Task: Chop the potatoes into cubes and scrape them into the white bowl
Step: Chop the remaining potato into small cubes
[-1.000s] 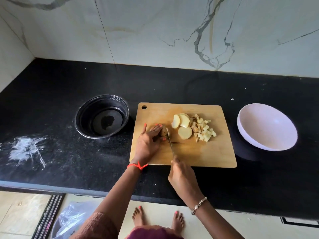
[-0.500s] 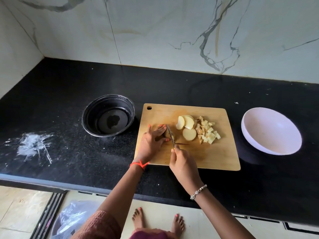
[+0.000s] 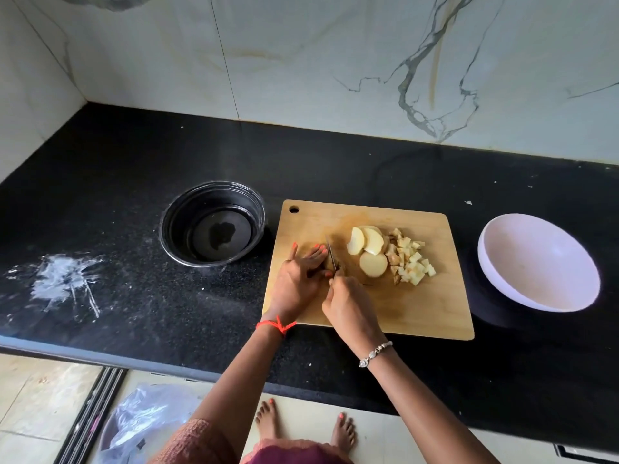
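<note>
Head view: left hand [image 3: 299,276] presses flat on a potato piece [image 3: 330,262] on the cutting board [image 3: 418,313], fingers together. Right hand [image 3: 348,304], just beside it, is clamped around a knife [image 3: 331,254] cutting that piece. Slices [image 3: 368,252] and cubes [image 3: 410,262] lie beyond the right hand; white bowl [image 3: 539,262] sits far to its right on the counter [image 3: 134,296].

No readable text, label or number shows anywhere, as far as visible.

Desk [image 3: 100,202] black, fine pale speckle, white smear at left. Wall [image 3: 335,61] cream marble, grey veins. Cutting board [image 3: 418,313] tan wood. Potato slices [image 3: 368,252] pale yellow; cubes [image 3: 413,262] yellow-white. Bowl [image 3: 536,262] white. Second bowl [image 3: 211,226] black, shiny rim. Wrist thread [image 3: 277,324] red-orange.
</note>
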